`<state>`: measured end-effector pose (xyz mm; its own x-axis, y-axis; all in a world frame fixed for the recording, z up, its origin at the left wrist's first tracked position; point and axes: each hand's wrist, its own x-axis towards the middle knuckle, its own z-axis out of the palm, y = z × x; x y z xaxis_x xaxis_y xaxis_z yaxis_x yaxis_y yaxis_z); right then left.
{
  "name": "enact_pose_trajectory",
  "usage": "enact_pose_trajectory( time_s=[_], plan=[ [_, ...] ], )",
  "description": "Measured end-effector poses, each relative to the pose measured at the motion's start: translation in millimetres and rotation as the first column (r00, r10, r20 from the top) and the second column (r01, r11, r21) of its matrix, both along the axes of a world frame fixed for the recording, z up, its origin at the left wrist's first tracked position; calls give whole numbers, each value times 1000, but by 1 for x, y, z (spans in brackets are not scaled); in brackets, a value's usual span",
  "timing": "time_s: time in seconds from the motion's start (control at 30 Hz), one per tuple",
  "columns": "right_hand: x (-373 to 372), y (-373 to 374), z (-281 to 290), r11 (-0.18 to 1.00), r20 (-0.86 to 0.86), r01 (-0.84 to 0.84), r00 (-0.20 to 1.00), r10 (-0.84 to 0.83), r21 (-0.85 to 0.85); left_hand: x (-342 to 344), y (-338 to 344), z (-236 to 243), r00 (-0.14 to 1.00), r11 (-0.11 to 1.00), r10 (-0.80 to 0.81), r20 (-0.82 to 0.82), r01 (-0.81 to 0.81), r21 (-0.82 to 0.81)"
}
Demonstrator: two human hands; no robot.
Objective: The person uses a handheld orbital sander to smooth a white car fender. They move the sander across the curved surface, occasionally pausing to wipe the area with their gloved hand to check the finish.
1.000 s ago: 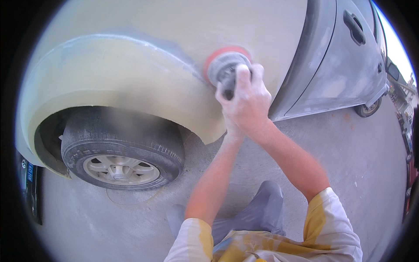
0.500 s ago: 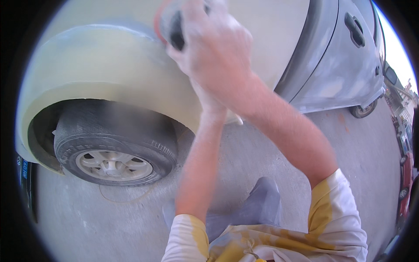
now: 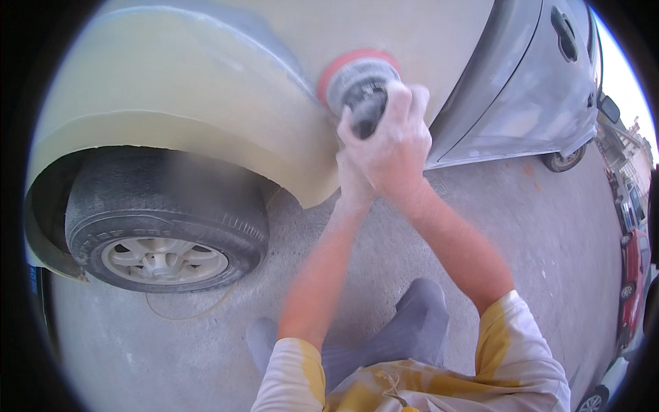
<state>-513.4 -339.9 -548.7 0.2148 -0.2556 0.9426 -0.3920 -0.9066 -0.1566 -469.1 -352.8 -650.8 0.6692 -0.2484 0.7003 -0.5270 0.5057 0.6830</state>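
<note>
A round sander [image 3: 364,86] with a red-edged pad lies against the pale cream car panel [image 3: 425,34], just behind the wheel arch. My right hand [image 3: 398,147] grips its dark body from above, thumb on the left side and fingers curled over the right. Below it, my left hand [image 3: 351,178] is tucked under the right one at the tool's near end; its fingers are hidden. Both hands and the sander are coated with whitish dust. A bluish-grey band [image 3: 264,41] runs along the panel above the arch.
A dusty tyre [image 3: 165,206] with a light spoked wheel sits in the arch at left. The grey door [image 3: 508,103] with a dark handle stands to the right. A thin hose or cord [image 3: 185,318] lies on the concrete. Parked cars, one red [image 3: 635,288], line the far right.
The sander and both hands have come down and to the right across the panel, from the top of the view. The view has also shifted slightly.
</note>
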Motion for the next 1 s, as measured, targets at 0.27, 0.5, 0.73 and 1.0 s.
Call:
enact_pose_trajectory(
  time_s=[0.27, 0.5, 0.73, 1.0],
  plan=[
    [-16, -38, -113, 988, 97, 13, 995, -28, 154, 10, -20, -120, 982, 935, -171, 82, 136, 326],
    [-15, -35, -154, 949, 120, 35, 990, -76, 314, 14, -10, -157, 957, 918, -191, 220, 95, 386],
    [-3, -14, -46, 997, 116, 35, 992, -44, 71, 13, -5, -44, 973, 979, -171, 152, 150, 139],
    [42, 56, 155, 948, -110, -88, 992, 57, -305, 39, 26, 143, 999, 983, -35, 27, 39, -178]
  ],
)
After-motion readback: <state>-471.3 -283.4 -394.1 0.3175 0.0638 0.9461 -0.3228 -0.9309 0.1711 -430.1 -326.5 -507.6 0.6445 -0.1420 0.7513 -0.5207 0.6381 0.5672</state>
